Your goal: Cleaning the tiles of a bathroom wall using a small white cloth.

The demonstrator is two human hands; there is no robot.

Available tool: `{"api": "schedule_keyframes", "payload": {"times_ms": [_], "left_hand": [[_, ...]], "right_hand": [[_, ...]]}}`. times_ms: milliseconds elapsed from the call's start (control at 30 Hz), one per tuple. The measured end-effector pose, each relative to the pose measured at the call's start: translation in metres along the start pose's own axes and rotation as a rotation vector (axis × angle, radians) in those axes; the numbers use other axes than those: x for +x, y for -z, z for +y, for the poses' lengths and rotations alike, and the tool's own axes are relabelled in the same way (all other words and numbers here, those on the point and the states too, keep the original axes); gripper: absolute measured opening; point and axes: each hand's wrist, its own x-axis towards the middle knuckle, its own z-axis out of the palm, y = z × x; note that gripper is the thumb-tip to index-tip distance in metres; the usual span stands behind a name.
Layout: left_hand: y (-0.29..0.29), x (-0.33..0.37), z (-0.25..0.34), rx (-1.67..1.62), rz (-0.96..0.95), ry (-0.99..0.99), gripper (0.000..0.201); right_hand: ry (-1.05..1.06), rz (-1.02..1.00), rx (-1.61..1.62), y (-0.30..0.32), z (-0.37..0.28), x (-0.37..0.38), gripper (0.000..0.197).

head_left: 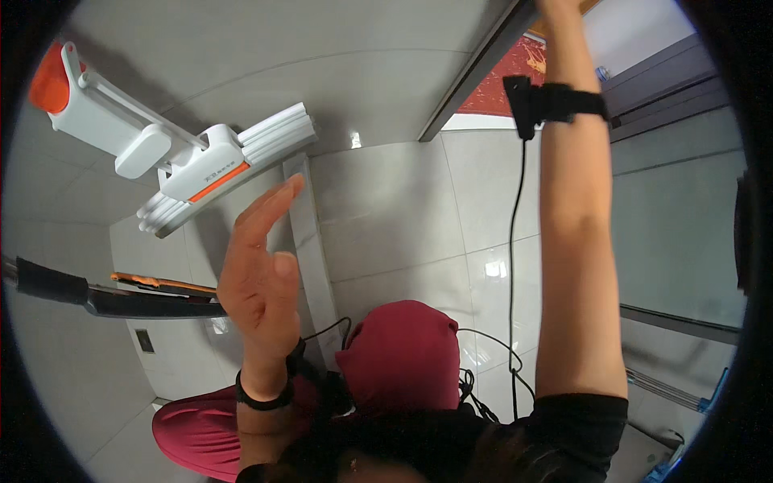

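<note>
My left hand (pixel 262 282) is raised in front of my body with its fingers stretched out together and nothing in its palm. Just beyond its fingertips is a white mop head (pixel 221 165) with ribbed rollers and an orange stripe. Behind the wrist side of this hand runs a black-gripped bar (pixel 145 304), and I cannot tell whether they touch. My right arm reaches far forward, and only part of my right hand (pixel 560 10) shows at the upper edge, near a dark door frame (pixel 475 72). Its fingers are out of the picture.
A frosted glass panel (pixel 676 225) stands to the right of my right arm. Past the frame lies a red patterned mat (pixel 507 76). A low stone curb (pixel 306 233) crosses the tiled floor (pixel 394 217). A black cable (pixel 513 241) hangs from my right wrist strap.
</note>
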Motion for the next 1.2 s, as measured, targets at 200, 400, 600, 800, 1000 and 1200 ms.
{"api": "schedule_keyframes", "payload": {"times_ms": [200,400,600,800,1000,1200], "left_hand": [[0.004,-0.022,-0.011,0.094,0.049,0.17,0.037],[0.011,-0.036,-0.028,0.253,0.019,0.233,0.034],[0.015,-0.049,-0.04,0.355,0.007,0.376,0.033],[0.021,-0.055,-0.052,0.337,0.011,0.422,0.036],[0.03,-0.067,-0.075,0.35,0.019,0.451,0.037],[0.03,-0.081,-0.073,0.189,0.147,0.557,0.032]], "right_hand": [[-0.122,-0.175,-0.091,0.038,0.027,-0.122,0.041],[-0.137,-0.283,-0.224,0.071,0.068,-0.264,0.037],[-0.978,-0.507,0.047,0.147,0.069,-0.385,0.029],[-0.979,-0.482,0.012,0.213,0.063,-0.383,0.028],[0.006,-1.696,-0.593,0.204,0.064,-0.434,0.043],[0.316,-2.132,-0.456,0.158,-0.063,-0.455,0.047]]}}
